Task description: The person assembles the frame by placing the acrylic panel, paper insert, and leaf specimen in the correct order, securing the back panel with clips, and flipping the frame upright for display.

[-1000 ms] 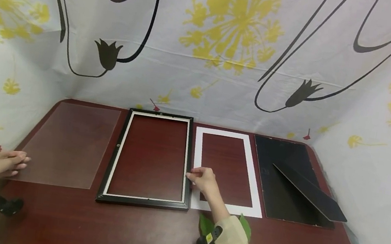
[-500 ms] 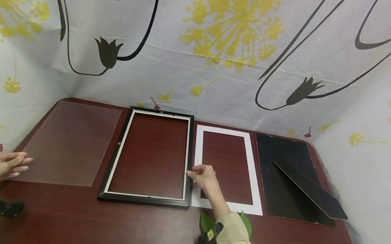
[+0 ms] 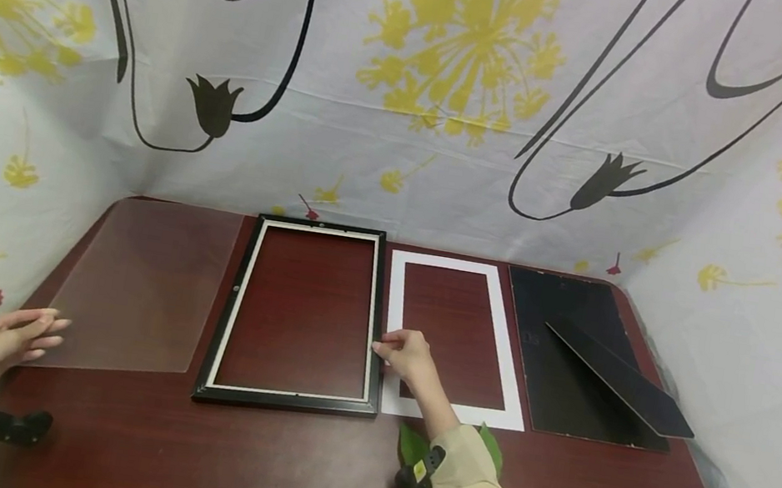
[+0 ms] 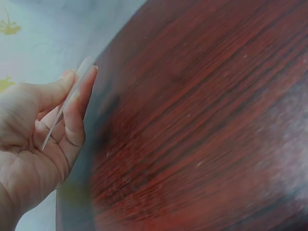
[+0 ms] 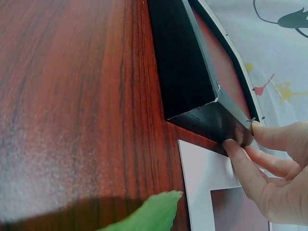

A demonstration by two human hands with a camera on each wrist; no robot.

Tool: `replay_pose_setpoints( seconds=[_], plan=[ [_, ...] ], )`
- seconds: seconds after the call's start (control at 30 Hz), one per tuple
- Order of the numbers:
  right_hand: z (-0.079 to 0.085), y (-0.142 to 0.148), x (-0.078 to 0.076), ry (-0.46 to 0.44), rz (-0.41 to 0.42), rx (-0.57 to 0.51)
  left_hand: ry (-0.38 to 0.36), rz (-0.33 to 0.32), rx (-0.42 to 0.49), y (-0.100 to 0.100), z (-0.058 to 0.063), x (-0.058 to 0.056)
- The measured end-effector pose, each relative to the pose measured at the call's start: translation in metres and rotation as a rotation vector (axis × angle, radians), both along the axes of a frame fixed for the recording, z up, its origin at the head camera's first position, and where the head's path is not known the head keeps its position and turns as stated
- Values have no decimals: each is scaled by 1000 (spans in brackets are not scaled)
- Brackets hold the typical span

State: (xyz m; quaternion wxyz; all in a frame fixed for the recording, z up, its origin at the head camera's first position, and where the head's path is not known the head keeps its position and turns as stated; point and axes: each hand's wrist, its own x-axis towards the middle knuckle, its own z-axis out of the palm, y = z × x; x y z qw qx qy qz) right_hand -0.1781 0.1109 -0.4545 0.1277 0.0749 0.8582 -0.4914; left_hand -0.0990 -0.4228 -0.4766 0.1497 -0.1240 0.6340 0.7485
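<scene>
At the left of the head view, my left hand [image 3: 3, 350] pinches a clear plastic sheet [image 3: 142, 283] near its front left corner. The left wrist view shows the sheet's thin edge [image 4: 61, 112] between thumb and fingers. My right hand [image 3: 412, 357] grips the right side of a black picture frame [image 3: 284, 403] with a white inner edge. In the right wrist view, thumb and fingertips hold the rail of the frame [image 5: 185, 53]. A white mat board [image 3: 482, 418] with a rectangular opening lies right of the frame, partly under my right hand.
A black backing board [image 3: 542, 397] lies at the far right, its easel leg [image 3: 621, 380] sticking up. Green leaves [image 3: 412, 445] are near my right wrist. A patterned cloth [image 3: 411, 112] rises behind the dark red table [image 3: 236, 465].
My left hand has shifted slightly right, and the clear sheet with it; the sheet's far edge appears a little higher. My right hand and the picture frame stay practically in place.
</scene>
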Motion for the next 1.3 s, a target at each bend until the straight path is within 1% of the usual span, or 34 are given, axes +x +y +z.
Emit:
replay_pose_setpoints(
  seconds=[0.23,0.33,0.47,0.53,0.7,0.87,1.1,1.2,1.3],
  plan=[
    [-1,0,1,-10,-1,-7,6,53,-11,20,-1,-3],
    [-2,0,1,-14,-5,-27,12,61,-27,31,0,-6],
    [-2,-1,2,-19,-4,-75,12,50,-74,46,3,-10],
    [-2,-1,2,-17,-2,-88,7,34,-95,54,4,-12],
    [-3,-1,1,-6,2,-58,23,14,-130,74,1,-19],
    [-3,-1,1,-3,6,-40,23,17,-156,91,0,-24],
    [-3,0,2,1,-2,-58,11,38,-165,114,6,-29],
    [-3,0,2,-1,-7,-73,24,42,-168,124,9,-30],
    [-2,0,1,-3,-3,-60,45,32,-184,135,10,-31]
  ],
)
